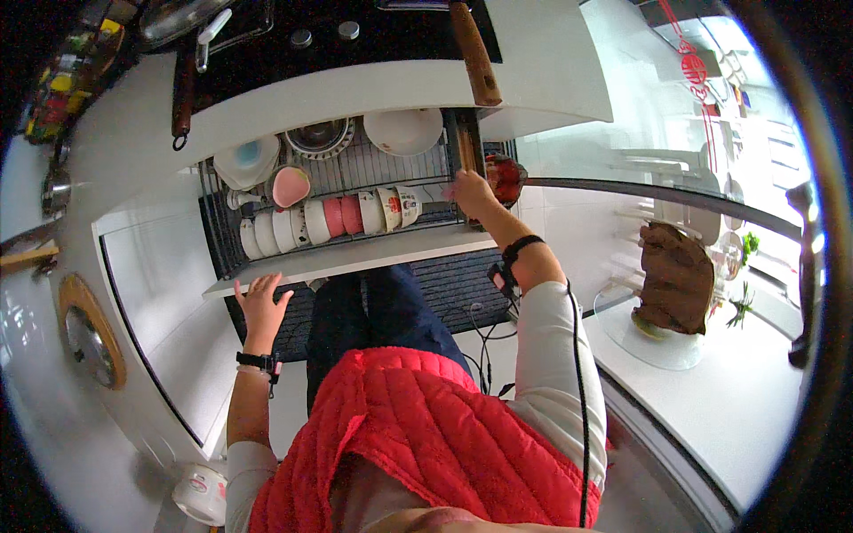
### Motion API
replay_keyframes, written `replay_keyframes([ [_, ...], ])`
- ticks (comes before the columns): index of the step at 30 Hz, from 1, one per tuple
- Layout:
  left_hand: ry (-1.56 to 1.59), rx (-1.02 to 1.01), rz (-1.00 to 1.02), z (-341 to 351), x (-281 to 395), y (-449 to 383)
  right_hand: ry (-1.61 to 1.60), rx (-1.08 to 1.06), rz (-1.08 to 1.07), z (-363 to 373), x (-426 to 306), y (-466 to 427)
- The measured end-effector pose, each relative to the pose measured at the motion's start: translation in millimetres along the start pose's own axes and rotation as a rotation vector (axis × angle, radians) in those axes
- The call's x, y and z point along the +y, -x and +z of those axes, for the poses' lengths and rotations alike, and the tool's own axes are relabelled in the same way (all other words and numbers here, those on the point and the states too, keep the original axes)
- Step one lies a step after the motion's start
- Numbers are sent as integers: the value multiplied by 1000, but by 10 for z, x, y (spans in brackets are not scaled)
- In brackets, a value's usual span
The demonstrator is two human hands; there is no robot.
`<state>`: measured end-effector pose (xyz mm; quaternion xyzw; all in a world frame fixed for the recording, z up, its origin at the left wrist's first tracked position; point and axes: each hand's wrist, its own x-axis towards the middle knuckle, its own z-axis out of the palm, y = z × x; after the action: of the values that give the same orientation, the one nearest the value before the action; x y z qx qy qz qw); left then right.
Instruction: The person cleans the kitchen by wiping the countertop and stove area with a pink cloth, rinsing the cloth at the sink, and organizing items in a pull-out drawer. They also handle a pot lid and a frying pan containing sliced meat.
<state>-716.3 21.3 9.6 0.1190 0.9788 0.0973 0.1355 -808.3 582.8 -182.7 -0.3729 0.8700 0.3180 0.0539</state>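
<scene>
My right hand (474,194) is curled over a narrow dark utensil tray (474,126) at the right end of a pulled-out wire dish drawer. Wooden chopsticks (468,152) lie in the tray just beyond my fingers; whether the fingers grip anything is hidden. My left hand (261,303) is by the left end of the white drawer front (360,258), empty, its fingers spread. A row of bowls (320,221), white, pink and patterned, stands on edge in the drawer. Behind them are a pink dish (291,187), a large white bowl (403,131) and metal bowls (320,136).
Above the drawer is a black cooktop (386,46); a wooden handle (476,56) overhangs the counter edge. A dark red object (504,180) sits right of the tray. A glass plate (656,346) and a brown item (676,280) rest on the right counter. Cables (488,353) hang near my right arm.
</scene>
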Motion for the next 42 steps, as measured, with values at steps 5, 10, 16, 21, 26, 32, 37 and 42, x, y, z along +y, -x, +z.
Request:
replay_keyframes([
  [5, -60, 77, -83, 113, 156, 75, -170, -163, 20, -253, 682, -713],
  [10, -62, 133, -92, 156, 138, 24, -229, -514, -7, -555, 901, -957],
  [16, -51, 103, -112, 139, 163, -96, -277, -704, -358, -268, 234, -608],
  [21, -23, 139, -139, 209, 162, -23, -505, -630, -7, -454, 223, -993],
  [26, 6, 105, -95, 34, 173, -246, -1022, -379, 782, 894, -647, -936],
  [32, 16, 109, -166, 124, 190, -55, -1043, -697, 449, -312, -205, -838],
  [37, 39, 120, -155, 95, 184, -123, -948, -218, 146, -693, -48, -928],
  [42, 43, 160, -164, 144, 157, -97, -1015, 77, -10, -850, -153, -1797],
])
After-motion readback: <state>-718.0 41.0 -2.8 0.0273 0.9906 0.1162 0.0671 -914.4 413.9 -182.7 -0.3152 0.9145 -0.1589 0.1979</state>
